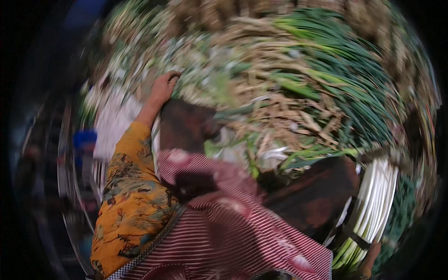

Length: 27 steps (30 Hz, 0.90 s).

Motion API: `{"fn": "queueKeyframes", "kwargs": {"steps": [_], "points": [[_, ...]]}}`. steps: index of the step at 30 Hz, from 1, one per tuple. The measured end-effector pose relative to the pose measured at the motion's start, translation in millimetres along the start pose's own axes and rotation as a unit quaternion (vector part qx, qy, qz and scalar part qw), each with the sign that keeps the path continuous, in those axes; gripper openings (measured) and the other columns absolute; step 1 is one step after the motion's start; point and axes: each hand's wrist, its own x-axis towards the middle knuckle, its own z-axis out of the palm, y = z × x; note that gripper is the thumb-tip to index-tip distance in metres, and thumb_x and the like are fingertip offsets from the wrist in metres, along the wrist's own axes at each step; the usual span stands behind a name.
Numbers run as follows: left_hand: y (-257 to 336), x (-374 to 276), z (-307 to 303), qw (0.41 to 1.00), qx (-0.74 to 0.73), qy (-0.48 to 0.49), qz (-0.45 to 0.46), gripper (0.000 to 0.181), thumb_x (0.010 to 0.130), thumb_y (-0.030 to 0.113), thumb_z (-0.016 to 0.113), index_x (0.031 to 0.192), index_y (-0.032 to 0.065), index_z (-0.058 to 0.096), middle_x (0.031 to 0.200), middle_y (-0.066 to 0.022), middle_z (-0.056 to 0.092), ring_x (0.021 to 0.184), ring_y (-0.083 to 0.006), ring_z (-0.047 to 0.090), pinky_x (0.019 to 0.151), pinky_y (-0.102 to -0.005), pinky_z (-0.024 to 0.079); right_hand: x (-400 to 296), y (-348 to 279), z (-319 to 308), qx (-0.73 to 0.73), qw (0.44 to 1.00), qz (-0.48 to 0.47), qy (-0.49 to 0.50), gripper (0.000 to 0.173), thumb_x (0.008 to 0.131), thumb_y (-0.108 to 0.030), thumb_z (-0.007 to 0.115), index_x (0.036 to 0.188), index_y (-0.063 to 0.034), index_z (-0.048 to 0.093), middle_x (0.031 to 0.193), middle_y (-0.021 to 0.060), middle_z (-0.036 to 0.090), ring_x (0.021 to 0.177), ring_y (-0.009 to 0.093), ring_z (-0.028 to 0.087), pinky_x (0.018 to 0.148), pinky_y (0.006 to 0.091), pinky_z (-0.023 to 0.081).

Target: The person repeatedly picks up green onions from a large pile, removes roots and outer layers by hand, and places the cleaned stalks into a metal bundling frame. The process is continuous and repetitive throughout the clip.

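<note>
My left hand [166, 85] reaches out beyond my left knee, over blurred leafy trimmings. Its fingers are slightly bent, thumb apart, and nothing shows in it. At lower right, my right hand [374, 250] is against the side of a bundle of long white-stalked leeks or green onions [376, 196], beside a dark band. Its fingers are mostly hidden, so its grip is unclear. Another dark band crosses the bundle's upper end. Before me lies a large heap of loose green-leaved stalks [350, 80], with dry tan leaves [290, 115] around their near side.
A striped red apron [224, 227] covers my lap between two dark-clothed knees. Pale sheeting [115, 119] lies beyond my left sleeve, near a blue object [84, 141]. Brown, blurred bundles [210, 14] stand along the far edge. More dark green leaves [402, 210] lie right of the white-stalked bundle.
</note>
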Motion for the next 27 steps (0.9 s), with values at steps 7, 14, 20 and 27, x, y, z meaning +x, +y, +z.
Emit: {"fn": "queueKeyframes", "kwargs": {"steps": [7, 14, 20, 27], "points": [[-265.5, -418.1, -5.7, 0.906, 0.044, 0.023, -0.42, 0.027, 0.086, 0.022, 0.051, 0.091, -0.002, 0.062, 0.082, -0.0166, 0.064, 0.07, -0.0249, 0.062, 0.066, -0.0336, 0.047, 50.5, -128.1, -171.3, -0.217, 0.974, 0.011, -0.069, 0.053, 0.084, -0.046, 0.051, 0.09, 0.0058, 0.054, 0.08, 0.0201, 0.058, 0.071, 0.035, 0.057, 0.062, 0.0464, 0.043], [-175.9, -576.3, 167.9, 0.771, -0.08, -0.08, -0.627, 0.023, 0.079, 0.019, 0.056, 0.091, 0.0002, 0.06, 0.089, -0.0239, 0.06, 0.087, -0.0401, 0.056, 0.079, -0.045, 0.044, 97.5, -394.9, -310.1, -0.224, 0.962, -0.153, 0.006, 0.048, 0.084, -0.043, 0.054, 0.087, 0.0047, 0.054, 0.075, 0.0175, 0.056, 0.066, 0.031, 0.057, 0.057, 0.0427, 0.044], [-174.8, -574.9, 192.1, 0.544, -0.099, 0.15, -0.819, 0.032, 0.076, 0.011, 0.062, 0.099, -0.0039, 0.046, 0.098, -0.0277, 0.056, 0.091, -0.042, 0.056, 0.076, -0.0459, 0.045, 21.9, -710.3, -330.9, -0.103, 0.916, -0.381, 0.074, 0.033, 0.088, -0.029, 0.051, 0.102, 0.0008, 0.055, 0.075, 0.0068, 0.054, 0.066, 0.014, 0.05, 0.059, 0.0329, 0.043], [-204.6, -574.9, 195.8, 0.481, -0.112, 0.073, -0.866, 0.051, 0.068, 0.018, 0.069, 0.106, -0.0042, 0.044, 0.101, -0.0261, 0.056, 0.094, -0.0416, 0.056, 0.083, -0.0452, 0.045, -84.5, -821.2, -285.8, -0.191, 0.852, -0.488, 0.004, 0.027, 0.088, -0.021, 0.05, 0.103, 0.002, 0.055, 0.089, 0.0131, 0.059, 0.077, 0.019, 0.053, 0.067, 0.0312, 0.042]]}}
